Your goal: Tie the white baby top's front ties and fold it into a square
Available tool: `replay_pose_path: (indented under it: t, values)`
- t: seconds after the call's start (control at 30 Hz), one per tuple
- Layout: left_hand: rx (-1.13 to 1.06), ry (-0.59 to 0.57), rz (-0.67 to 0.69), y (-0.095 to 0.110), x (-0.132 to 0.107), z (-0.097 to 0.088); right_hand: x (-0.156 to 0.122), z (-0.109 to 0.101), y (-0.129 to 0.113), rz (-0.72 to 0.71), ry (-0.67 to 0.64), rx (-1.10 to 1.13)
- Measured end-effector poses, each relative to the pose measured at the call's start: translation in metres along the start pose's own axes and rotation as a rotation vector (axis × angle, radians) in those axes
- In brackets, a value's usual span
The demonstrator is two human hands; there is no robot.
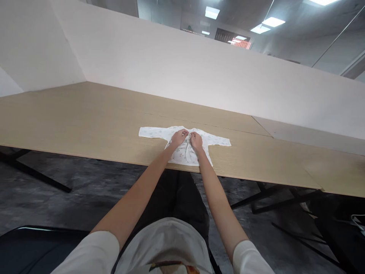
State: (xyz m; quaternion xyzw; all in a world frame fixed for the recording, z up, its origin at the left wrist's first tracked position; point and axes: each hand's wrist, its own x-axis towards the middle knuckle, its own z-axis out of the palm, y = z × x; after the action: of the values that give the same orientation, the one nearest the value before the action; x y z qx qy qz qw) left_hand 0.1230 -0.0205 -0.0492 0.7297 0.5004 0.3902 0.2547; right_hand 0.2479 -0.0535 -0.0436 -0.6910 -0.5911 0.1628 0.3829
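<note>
The small white shirt (178,156) lay under the fingertips of the left hand (184,134) and right hand (192,135), both equally near, its long axis running sideways across its 2 spread sleeves. Each hand was pinched on the front cloth just below the neckline, the 2 nearly touching. The pale wooden surface (85,118) met a white partition (159,57); ceiling lights (212,12) shone beyond, above dark flooring (57,205).
</note>
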Motion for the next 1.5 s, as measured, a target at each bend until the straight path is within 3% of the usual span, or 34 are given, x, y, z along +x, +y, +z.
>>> replay_pose_path:
  t: [0.53, 1.07, 1.5]
  values:
    - [-0.139, 0.001, 0.069, -0.004, 0.003, 0.004, 0.008, 0.003, 0.005, 0.039, 0.016, 0.058]
    - [-0.069, -0.033, 0.115, -0.009, 0.001, 0.005, 0.005, 0.001, 0.000, 0.008, 0.016, 0.041]
    - [0.087, -0.005, 0.008, -0.002, 0.002, 0.004, 0.014, 0.009, 0.011, 0.051, 0.035, 0.103]
